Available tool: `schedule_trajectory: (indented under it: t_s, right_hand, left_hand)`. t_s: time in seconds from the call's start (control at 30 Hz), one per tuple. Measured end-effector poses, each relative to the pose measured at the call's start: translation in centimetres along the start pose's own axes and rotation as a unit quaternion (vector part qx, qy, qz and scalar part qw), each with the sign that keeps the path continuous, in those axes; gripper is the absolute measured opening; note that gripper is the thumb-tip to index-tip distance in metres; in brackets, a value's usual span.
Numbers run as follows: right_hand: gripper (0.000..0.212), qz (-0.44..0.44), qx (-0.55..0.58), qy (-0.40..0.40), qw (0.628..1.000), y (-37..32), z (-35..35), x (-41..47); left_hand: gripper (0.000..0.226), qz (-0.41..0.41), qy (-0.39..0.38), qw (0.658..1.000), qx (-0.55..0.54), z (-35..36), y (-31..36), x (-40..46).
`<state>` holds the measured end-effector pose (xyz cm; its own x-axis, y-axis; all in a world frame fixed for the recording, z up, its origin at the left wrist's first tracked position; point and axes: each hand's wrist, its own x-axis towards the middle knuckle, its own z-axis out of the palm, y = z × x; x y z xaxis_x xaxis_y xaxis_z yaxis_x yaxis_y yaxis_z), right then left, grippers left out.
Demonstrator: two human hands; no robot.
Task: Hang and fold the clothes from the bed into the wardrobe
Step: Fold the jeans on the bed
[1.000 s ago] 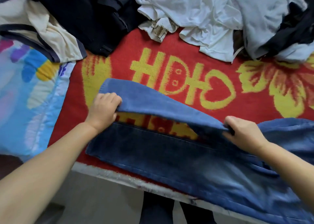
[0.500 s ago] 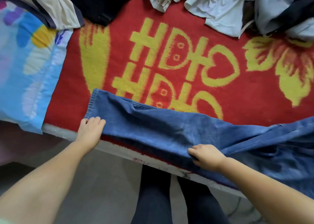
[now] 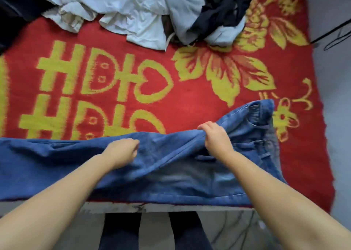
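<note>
Head view: jeans (image 3: pixel 171 173) lie along the bed's near edge at 6 o'clock, waistband toward 3 o'clock.
Right hand (image 3: pixel 216 137): bunches a denim fold.
Left hand (image 3: pixel 123 151): curled on the denim; grip unclear.
Blanket (image 3: pixel 190 101): bare red stretch at centre.
Clothes pile (image 3: pixel 133 12): at 12 o'clock.
</note>
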<state>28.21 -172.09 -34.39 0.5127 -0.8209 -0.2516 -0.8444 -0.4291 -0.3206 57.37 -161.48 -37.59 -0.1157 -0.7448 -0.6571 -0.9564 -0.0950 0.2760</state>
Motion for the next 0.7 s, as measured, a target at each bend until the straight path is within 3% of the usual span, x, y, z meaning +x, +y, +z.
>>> schedule_trajectory:
  t_s: [0.07,0.13,0.23,0.3,0.37,0.47,0.57,0.7]
  right_hand:
    - [0.044,0.055,-0.056,0.021,0.997,5.7,-3.6,0.3]
    - [0.053,0.09,-0.123,-0.015,0.988,11.7,-5.9,1.1]
    - [0.074,0.099,-0.215,-0.103,0.966,17.9,-7.7,3.4]
    - [0.084,0.102,-0.257,-0.152,0.949,20.3,-7.7,4.7]
    - [0.077,0.109,-0.271,-0.171,0.941,22.2,-7.6,5.3]
    - [0.04,0.089,-0.292,-0.205,0.93,23.3,-8.7,5.3]
    - [0.034,0.023,-0.276,-0.215,0.937,22.5,-10.4,2.5]
    - [0.03,-0.055,-0.259,-0.235,0.935,22.6,-10.3,-6.5]
  left_hand:
    - [0.018,0.058,0.044,0.996,-0.044,0.7,7.6,2.5]
    - [0.041,0.071,0.062,0.995,-0.042,1.6,13.7,4.7]
    - [0.054,0.01,0.077,0.997,-0.027,3.0,19.1,7.7]
    - [0.044,-0.027,0.102,0.994,-0.033,3.4,20.4,8.4]
    - [0.025,-0.039,0.122,0.989,-0.071,3.6,21.0,8.3]
    - [0.01,-0.027,0.181,0.98,-0.084,4.0,21.2,6.8]
    - [0.04,0.008,0.254,0.964,-0.073,4.7,21.1,4.3]
    - [0.056,0.06,0.215,0.975,0.004,6.9,21.5,1.0]
